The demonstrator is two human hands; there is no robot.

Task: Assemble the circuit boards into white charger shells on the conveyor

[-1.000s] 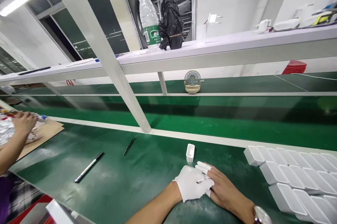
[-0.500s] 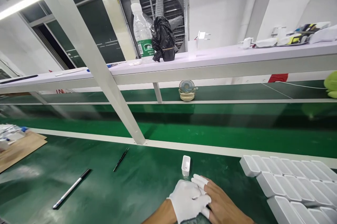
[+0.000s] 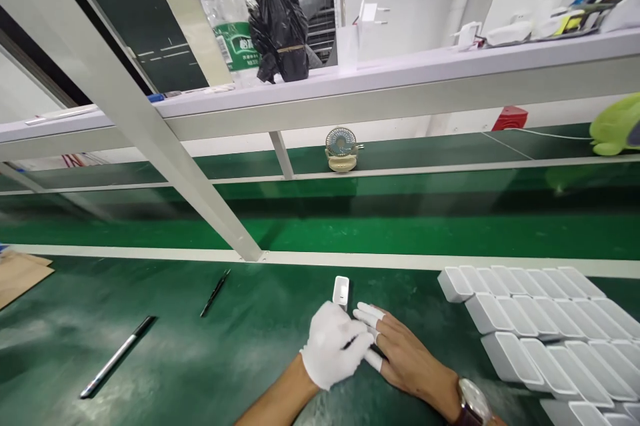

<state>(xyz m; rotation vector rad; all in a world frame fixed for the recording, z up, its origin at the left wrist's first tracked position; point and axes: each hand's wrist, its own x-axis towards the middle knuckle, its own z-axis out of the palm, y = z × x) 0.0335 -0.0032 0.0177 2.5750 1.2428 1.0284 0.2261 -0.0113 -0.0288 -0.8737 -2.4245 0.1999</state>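
Note:
My left hand [image 3: 334, 345] wears a white glove and is curled closed, its thumb side against the fingertips of my right hand. Whatever it may grip is hidden. My right hand [image 3: 407, 354] lies with its fingers stretched out and a little apart. White finger cots cover several of its fingertips, and a watch [image 3: 474, 401] is on the wrist. Just beyond my left hand stands a small white plastic box [image 3: 341, 291], open at the top, its near end partly covered by the glove.
Rows of white plastic boxes [image 3: 520, 314] fill the right side of the green table. A silver-and-black pen [image 3: 117, 358] and black tweezers [image 3: 215, 294] lie at left, near cardboard [image 3: 23, 276]. A slanted white post [image 3: 193, 193] meets the far rail. A small fan [image 3: 341, 148] stands behind.
The camera view has tipped downward and shifted, showing more of my right wrist with the watch. My hands remain together in front of the small box, with the right fingers more spread out.

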